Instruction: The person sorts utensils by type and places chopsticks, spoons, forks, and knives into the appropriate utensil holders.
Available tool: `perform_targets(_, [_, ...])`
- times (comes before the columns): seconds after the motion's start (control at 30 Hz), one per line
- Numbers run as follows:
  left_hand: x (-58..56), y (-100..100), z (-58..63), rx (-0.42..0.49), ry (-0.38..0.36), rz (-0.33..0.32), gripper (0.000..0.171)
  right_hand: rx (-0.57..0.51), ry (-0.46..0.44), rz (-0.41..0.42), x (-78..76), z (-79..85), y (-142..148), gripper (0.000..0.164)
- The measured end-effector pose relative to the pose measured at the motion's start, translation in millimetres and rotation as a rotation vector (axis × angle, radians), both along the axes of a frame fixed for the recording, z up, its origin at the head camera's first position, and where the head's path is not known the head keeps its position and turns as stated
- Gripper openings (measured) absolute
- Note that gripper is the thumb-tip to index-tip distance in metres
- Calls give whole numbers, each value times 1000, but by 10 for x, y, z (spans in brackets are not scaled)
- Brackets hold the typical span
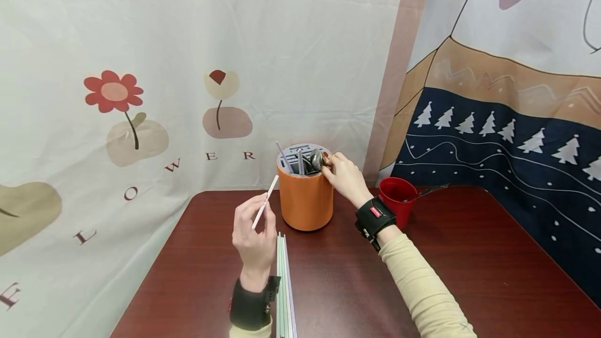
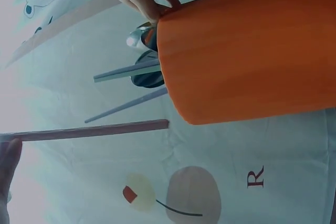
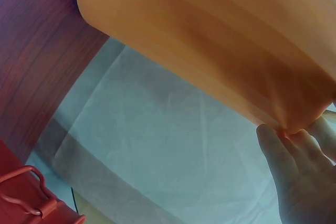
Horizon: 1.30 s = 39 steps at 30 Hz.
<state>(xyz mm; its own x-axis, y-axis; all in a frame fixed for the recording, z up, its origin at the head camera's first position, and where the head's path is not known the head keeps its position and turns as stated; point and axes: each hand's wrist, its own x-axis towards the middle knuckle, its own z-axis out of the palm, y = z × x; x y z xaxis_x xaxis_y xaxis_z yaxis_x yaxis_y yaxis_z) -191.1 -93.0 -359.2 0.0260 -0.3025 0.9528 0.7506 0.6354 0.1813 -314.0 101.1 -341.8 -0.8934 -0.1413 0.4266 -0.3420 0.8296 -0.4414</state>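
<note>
My left hand (image 1: 253, 228) pinches a pale chopstick (image 1: 265, 202) between thumb and fingers, tilted in the air just left of the orange utensil holder (image 1: 306, 200). In the left wrist view the chopstick (image 2: 94, 129) stretches sideways, its far end close by the holder's rim. My right hand (image 1: 345, 175) grips the holder's right rim, its fingers (image 3: 278, 153) against the outer wall beside the top opening. A metal spoon (image 1: 316, 159) leans out next to that hand's fingertips. Upright in the holder stand a thin purple chopstick (image 1: 284, 157), more pale chopsticks (image 1: 301, 161) and dark utensils.
Several long pale green and lilac chopsticks (image 1: 284, 291) lie side by side on the brown table (image 1: 357, 280), right of the left wrist. A red cup (image 1: 398, 197) with metal utensils stands behind the right wrist. Printed cloth (image 1: 305, 56) hangs along the table's back and sides.
</note>
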Motion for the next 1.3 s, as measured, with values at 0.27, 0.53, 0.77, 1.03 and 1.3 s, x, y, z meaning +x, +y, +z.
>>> perform_targets(0.27, [-11, 99, 25, 38, 75, -52, 14, 1, 4, 7, 4, 4, 21, 19])
perform_targets(0.53, [-21, 107, 23, 20, 29, -102, 15, -3, 4, 10, -7, 2, 20, 20])
perform_targets(0.77, [-95, 108, 41, -22, -18, -121, 11, -3, -8, 13, -25, -1, 14, 23])
perform_targets(1.03, [-267, 101, 114, -69, -114, -59, 23, 8, 1, 10, -13, 17, 26, 20])
perform_targets(1.3, [-460, 119, 237, -90, -326, -115, 10, 8, 16, 10, 4, 4, 25, 20])
